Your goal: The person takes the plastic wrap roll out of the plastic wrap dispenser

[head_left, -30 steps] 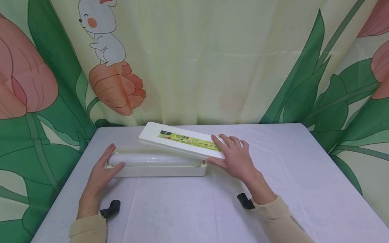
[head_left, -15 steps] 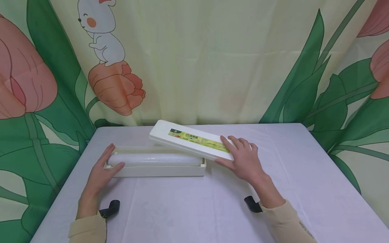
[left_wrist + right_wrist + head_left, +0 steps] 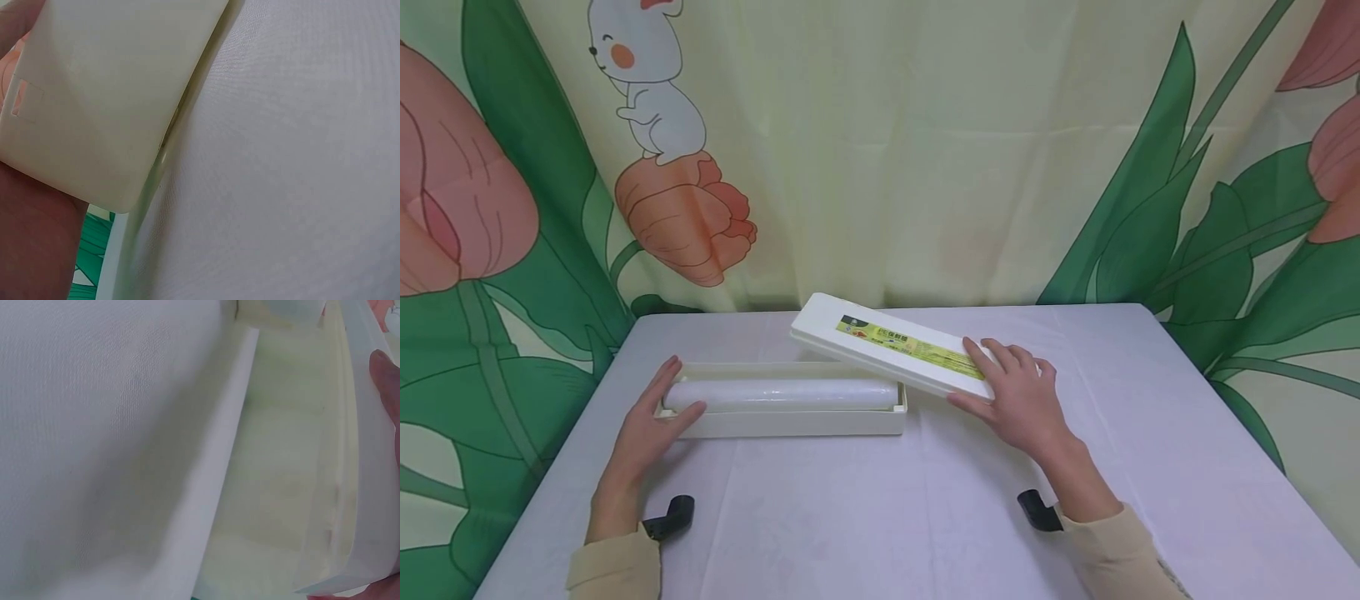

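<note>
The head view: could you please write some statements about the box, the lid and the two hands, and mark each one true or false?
1. The right hand holds the lid. True.
2. The lid fully covers the box. False: the box is open and the roll shows.
3. The left hand is at the left end of the box. True.
4. The roll stands upright on the table. False: it lies in the box.
5. The lid bears a yellow-green label. True.

left sleeve (image 3: 613, 573): beige, cloth, wide plain cuff | right sleeve (image 3: 1116, 554): matching beige, small grey marking along outer edge | left wrist camera (image 3: 679, 515): black, stubby, elbow-shaped, rounded end | right wrist camera (image 3: 1037, 509): black, same stubby form | left hand (image 3: 649, 425), right hand (image 3: 1022, 404): bare
</note>
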`<state>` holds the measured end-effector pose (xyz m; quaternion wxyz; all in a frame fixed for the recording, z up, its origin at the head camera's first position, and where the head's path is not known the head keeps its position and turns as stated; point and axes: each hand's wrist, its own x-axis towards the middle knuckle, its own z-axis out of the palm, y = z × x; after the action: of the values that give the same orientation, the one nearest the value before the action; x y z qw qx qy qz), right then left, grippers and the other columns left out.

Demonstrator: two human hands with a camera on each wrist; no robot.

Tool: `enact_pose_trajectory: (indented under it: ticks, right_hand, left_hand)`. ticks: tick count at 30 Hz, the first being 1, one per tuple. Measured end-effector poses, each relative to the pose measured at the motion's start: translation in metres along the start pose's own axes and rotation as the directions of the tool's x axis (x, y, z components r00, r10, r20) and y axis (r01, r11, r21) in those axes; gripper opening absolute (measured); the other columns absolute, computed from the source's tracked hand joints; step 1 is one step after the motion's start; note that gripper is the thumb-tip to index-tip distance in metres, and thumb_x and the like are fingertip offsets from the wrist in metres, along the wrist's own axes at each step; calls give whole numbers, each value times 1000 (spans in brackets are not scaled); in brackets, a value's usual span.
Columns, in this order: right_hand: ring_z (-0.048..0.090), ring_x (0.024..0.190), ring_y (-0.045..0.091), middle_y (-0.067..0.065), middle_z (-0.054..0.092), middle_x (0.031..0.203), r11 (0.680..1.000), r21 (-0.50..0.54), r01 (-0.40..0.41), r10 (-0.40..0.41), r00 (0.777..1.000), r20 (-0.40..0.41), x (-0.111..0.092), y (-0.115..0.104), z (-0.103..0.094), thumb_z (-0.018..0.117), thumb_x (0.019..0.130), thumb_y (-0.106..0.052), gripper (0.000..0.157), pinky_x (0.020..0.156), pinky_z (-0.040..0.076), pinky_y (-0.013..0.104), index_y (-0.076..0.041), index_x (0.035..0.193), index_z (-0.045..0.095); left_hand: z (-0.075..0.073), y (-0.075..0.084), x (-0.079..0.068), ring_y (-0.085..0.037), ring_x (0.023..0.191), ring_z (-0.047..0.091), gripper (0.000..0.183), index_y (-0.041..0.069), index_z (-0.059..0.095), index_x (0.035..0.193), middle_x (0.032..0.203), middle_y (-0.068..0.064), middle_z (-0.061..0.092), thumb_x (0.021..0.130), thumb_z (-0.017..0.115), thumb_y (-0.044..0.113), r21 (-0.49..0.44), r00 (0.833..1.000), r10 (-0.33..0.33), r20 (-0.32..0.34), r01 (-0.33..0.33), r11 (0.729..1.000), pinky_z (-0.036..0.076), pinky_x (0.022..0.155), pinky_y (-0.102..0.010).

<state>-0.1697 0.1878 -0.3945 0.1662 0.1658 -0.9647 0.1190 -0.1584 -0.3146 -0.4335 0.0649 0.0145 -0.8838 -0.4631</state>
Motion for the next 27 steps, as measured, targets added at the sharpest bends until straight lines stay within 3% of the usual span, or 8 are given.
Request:
enact_pose_trajectory:
  ticks: [27]
  right_hand:
    - [44,125,44,16,49,144,994,-35,-104,104,995,1,-24,29,-3,69,87,-59,82,93,33,69,-15,153,45]
  left_hand:
    - [1,1,-2,-41,152,5,87,13,18,163,168,-11,10,96,70,34,20,1000,9,-2,-9,1000,7,113,-73]
